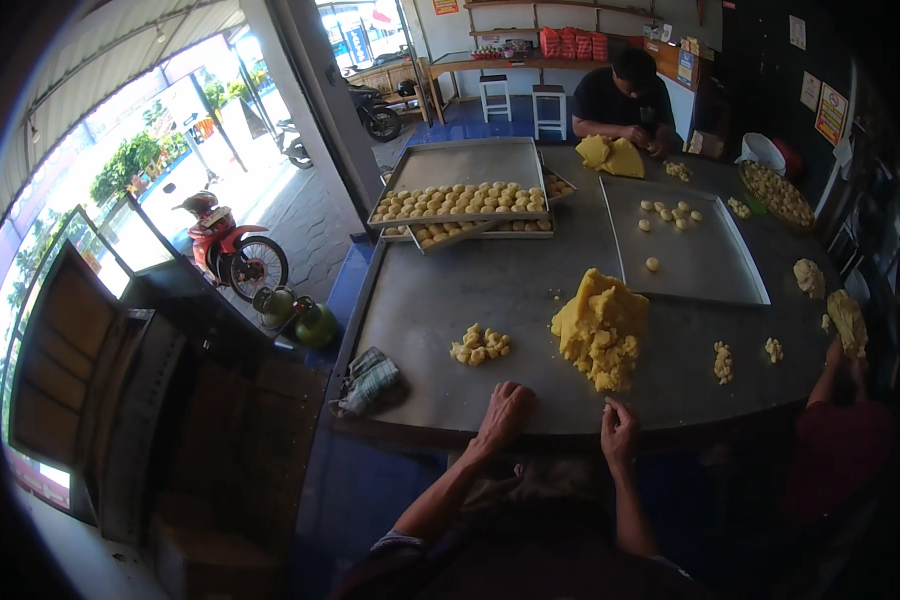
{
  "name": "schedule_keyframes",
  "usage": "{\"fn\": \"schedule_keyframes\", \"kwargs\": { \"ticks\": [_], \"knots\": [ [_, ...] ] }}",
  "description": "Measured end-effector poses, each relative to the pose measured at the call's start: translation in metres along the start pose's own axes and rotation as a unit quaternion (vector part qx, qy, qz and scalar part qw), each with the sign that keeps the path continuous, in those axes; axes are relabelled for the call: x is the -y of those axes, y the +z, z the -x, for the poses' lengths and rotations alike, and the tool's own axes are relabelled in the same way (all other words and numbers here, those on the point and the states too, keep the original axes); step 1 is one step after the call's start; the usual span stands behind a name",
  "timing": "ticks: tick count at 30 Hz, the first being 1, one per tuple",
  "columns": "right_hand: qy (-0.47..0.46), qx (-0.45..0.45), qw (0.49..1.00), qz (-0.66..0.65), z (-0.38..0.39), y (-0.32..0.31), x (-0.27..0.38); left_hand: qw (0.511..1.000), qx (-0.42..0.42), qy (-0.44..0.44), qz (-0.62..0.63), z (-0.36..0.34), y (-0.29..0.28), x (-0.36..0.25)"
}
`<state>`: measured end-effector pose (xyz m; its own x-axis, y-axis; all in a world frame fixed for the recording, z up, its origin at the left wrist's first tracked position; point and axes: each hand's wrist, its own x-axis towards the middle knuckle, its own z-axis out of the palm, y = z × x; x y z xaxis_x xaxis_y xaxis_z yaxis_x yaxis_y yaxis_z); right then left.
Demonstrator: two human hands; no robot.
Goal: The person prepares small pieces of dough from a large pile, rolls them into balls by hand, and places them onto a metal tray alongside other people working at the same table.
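My left hand (pixel 502 412) is at the table's near edge, fingers curled down toward the metal top; any content is hidden. To its right, my right hand (pixel 617 428) has fingers bent together just below a large crumbly mound of yellow dough (pixel 598 325); I cannot tell what they hold. A cluster of small dough pieces (pixel 480 346) lies above and left of my left hand. Farther left is a checked cloth (pixel 368 380). Two small piles of dough bits (pixel 722 362) (pixel 773 350) lie to the right of the mound.
Stacked trays of dough balls (pixel 458 202), another tray with several balls (pixel 692 260) and a round basket of balls (pixel 775 193) occupy the metal table (pixel 420 310). A person (pixel 625 100) works opposite; another person's hands (pixel 840 360) touch dough at right. Gas cylinders (pixel 315 322) stand left.
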<state>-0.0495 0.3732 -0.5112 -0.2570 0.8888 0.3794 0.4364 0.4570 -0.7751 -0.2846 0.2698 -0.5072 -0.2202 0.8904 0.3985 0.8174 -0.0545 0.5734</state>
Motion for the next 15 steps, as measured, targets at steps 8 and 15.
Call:
{"fn": "schedule_keyframes", "kwargs": {
  "ticks": [8, 15],
  "knots": [
    [-0.016, -0.033, 0.999, -0.017, 0.002, 0.008, 0.002, 0.993, -0.012, -0.092, -0.070, 0.017, -0.018, -0.001],
    [-0.024, -0.039, 0.999, 0.005, 0.002, 0.004, -0.001, 0.974, 0.046, -0.164, -0.151, -0.058, -0.018, 0.008]
  ]
}}
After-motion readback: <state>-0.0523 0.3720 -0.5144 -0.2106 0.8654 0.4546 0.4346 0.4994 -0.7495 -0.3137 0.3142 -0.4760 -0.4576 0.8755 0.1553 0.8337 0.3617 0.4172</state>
